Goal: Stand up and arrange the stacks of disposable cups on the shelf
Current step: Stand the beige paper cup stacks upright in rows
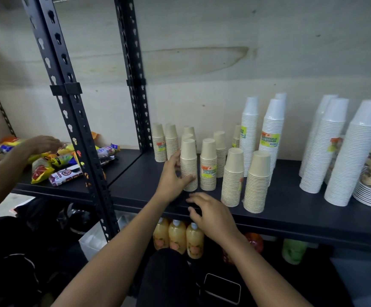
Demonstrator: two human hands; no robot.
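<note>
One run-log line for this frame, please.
left hand: grips beige cup stack, upright | right hand: open, over shelf front edge | stacks in view: all standing

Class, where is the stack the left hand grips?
Head view, left of centre on the black shelf: the gripped stack stands upright, immediately left of a labelled beige stack.

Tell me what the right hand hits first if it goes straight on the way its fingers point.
The right hand would likely meet the base of the beige paper cup stack the left hand grips; depth unclear.
</note>
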